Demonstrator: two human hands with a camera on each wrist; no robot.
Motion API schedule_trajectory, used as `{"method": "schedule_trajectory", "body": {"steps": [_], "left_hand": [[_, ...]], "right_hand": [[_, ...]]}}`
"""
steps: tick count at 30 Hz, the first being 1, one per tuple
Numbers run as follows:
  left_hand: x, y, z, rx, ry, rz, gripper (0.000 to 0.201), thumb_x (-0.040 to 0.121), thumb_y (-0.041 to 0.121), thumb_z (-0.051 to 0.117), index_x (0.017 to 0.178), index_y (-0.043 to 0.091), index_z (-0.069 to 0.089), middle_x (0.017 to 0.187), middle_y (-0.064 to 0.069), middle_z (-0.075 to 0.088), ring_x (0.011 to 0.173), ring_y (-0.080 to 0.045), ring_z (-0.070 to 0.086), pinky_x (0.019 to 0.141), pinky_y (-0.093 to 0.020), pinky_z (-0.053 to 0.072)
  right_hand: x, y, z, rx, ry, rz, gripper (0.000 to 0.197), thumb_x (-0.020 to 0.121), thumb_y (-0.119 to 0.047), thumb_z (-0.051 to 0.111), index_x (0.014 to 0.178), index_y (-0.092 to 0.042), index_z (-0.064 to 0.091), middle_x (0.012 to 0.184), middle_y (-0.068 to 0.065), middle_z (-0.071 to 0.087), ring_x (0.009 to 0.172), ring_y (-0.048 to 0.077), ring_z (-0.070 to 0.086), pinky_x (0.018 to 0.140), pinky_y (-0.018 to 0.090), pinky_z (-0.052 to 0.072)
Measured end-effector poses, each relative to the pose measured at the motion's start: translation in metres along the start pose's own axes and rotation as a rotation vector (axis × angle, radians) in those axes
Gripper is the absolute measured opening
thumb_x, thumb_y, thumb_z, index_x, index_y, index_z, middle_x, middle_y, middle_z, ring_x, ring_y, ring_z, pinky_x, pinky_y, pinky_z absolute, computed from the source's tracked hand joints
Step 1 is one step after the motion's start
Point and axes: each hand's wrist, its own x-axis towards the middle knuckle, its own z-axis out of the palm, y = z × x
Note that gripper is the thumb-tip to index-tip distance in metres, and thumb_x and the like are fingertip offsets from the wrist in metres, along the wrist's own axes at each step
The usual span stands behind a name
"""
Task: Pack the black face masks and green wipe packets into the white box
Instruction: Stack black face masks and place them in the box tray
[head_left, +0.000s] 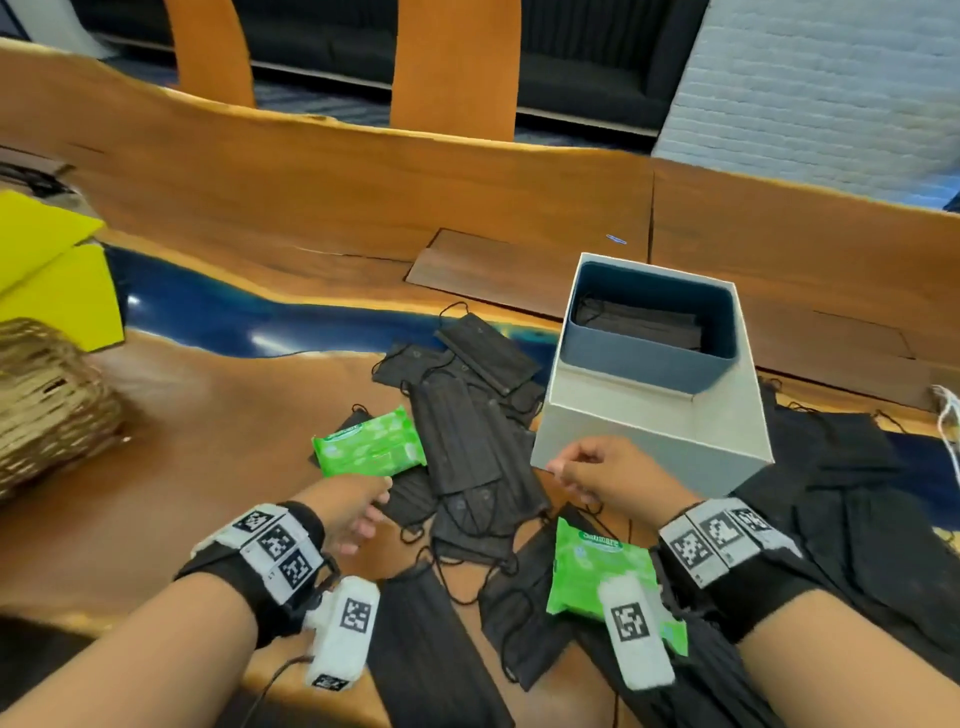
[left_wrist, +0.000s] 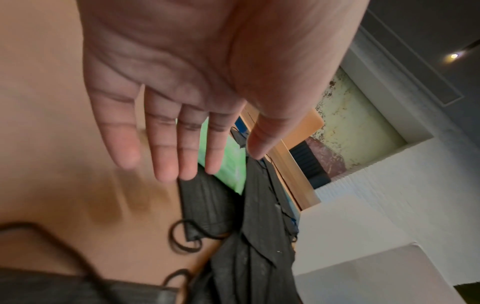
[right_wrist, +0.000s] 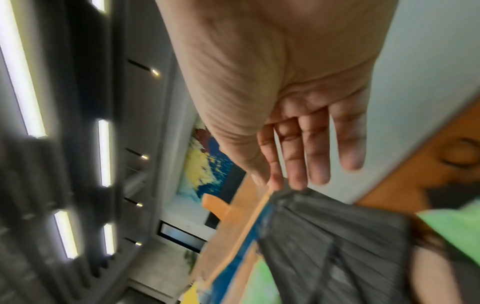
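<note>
The white box (head_left: 654, 436) with a blue lining stands right of centre, with one black mask (head_left: 644, 325) lying inside. A loose pile of black masks (head_left: 467, 447) covers the table in front of me. One green wipe packet (head_left: 369, 441) lies at the pile's left, another (head_left: 592, 566) near my right wrist. My left hand (head_left: 376, 506) hovers just below the left packet, fingers (left_wrist: 166, 160) straight and empty over a mask (left_wrist: 207, 205). My right hand (head_left: 566, 475) hangs at the box's near corner, empty, with straight fingers (right_wrist: 317, 164).
A yellow box (head_left: 47, 270) and a wicker basket (head_left: 47, 410) sit at the far left. Black cloth (head_left: 857, 509) spreads right of the white box. The wooden table (head_left: 311, 218) has a blue resin strip (head_left: 218, 317); chair backs stand beyond its far edge.
</note>
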Motion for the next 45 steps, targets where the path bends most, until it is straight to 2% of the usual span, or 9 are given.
{"method": "schedule_trajectory", "body": {"steps": [4, 8, 12, 20, 24, 29, 34, 39, 45], "left_hand": [[-0.005, -0.028, -0.005, 0.163, 0.06, -0.005, 0.024, 0.093, 0.034, 0.053, 0.079, 0.015, 0.051, 0.07, -0.002, 0.045, 0.06, -0.015, 0.04, 0.057, -0.024, 0.032], [-0.007, -0.053, -0.005, 0.456, 0.017, 0.023, 0.017, 0.084, 0.03, 0.065, 0.077, 0.016, 0.056, 0.068, -0.003, 0.051, 0.062, -0.019, 0.045, 0.055, -0.023, 0.036], [-0.007, -0.063, 0.002, 0.709, -0.019, 0.078, 0.03, 0.069, 0.032, 0.08, 0.083, 0.024, 0.054, 0.075, 0.007, 0.054, 0.072, -0.013, 0.053, 0.061, -0.022, 0.041], [-0.004, -0.05, 0.008, 0.881, 0.0, 0.121, 0.018, 0.078, 0.026, 0.074, 0.092, 0.017, 0.066, 0.098, -0.004, 0.067, 0.09, -0.018, 0.06, 0.07, -0.025, 0.046], [-0.002, -0.051, 0.003, 0.766, 0.026, 0.133, 0.026, 0.082, 0.026, 0.069, 0.103, 0.009, 0.07, 0.106, -0.007, 0.068, 0.103, -0.023, 0.061, 0.078, -0.028, 0.046], [0.002, -0.047, -0.005, 0.216, 0.044, 0.226, 0.024, 0.087, 0.007, 0.057, 0.068, 0.016, 0.046, 0.07, -0.004, 0.048, 0.066, -0.019, 0.046, 0.06, -0.028, 0.043], [-0.002, -0.026, -0.019, -0.099, 0.087, 0.327, 0.025, 0.095, 0.002, 0.045, 0.08, 0.022, 0.044, 0.067, -0.004, 0.043, 0.054, -0.016, 0.041, 0.043, -0.022, 0.039], [-0.008, -0.013, -0.028, -0.272, 0.053, 0.431, 0.028, 0.097, 0.001, 0.042, 0.096, 0.023, 0.058, 0.088, -0.007, 0.054, 0.076, -0.015, 0.051, 0.066, -0.026, 0.045], [-0.019, 0.007, -0.036, -0.209, -0.039, 0.481, 0.031, 0.096, 0.0, 0.041, 0.089, 0.019, 0.064, 0.101, -0.006, 0.061, 0.097, -0.019, 0.054, 0.091, -0.037, 0.044]], "right_hand": [[0.019, 0.034, 0.025, -0.206, -0.014, 0.059, 0.002, 0.084, -0.015, 0.067, 0.085, -0.016, 0.067, 0.086, 0.002, 0.066, 0.086, 0.015, 0.061, 0.079, 0.022, 0.043], [0.03, 0.055, 0.04, -0.428, -0.025, 0.093, 0.037, 0.077, -0.026, 0.075, 0.109, -0.014, 0.062, 0.086, -0.009, 0.055, 0.093, 0.013, 0.056, 0.084, 0.021, 0.04], [0.032, 0.057, 0.043, -0.757, -0.05, 0.06, 0.039, 0.066, -0.04, 0.077, 0.093, -0.037, 0.049, 0.098, -0.01, 0.055, 0.104, 0.017, 0.054, 0.093, 0.031, 0.044], [0.047, 0.047, 0.039, -0.858, -0.22, 0.097, 0.036, 0.066, -0.035, 0.081, 0.07, -0.027, 0.046, 0.08, -0.008, 0.055, 0.086, 0.018, 0.058, 0.077, 0.028, 0.047], [0.044, 0.045, 0.039, -0.889, -0.229, 0.083, 0.028, 0.072, -0.036, 0.077, 0.069, -0.026, 0.052, 0.086, -0.005, 0.06, 0.091, 0.018, 0.06, 0.081, 0.028, 0.048], [0.033, 0.056, 0.034, -0.744, -0.115, 0.056, 0.026, 0.071, -0.037, 0.075, 0.063, -0.028, 0.053, 0.07, -0.011, 0.058, 0.091, 0.016, 0.06, 0.093, 0.037, 0.045], [0.026, 0.055, 0.021, -0.504, 0.005, -0.115, 0.025, 0.077, -0.016, 0.07, 0.064, -0.031, 0.054, 0.069, -0.012, 0.061, 0.078, 0.01, 0.061, 0.089, 0.036, 0.046], [0.024, 0.04, 0.013, -0.578, -0.078, -0.212, 0.028, 0.085, -0.017, 0.064, 0.097, -0.041, 0.07, 0.078, -0.022, 0.059, 0.086, 0.002, 0.056, 0.087, 0.022, 0.041], [0.011, 0.009, 0.006, -0.586, -0.1, -0.204, 0.028, 0.085, -0.008, 0.062, 0.074, -0.033, 0.07, 0.082, 0.005, 0.063, 0.087, 0.023, 0.061, 0.082, 0.029, 0.047]]}}
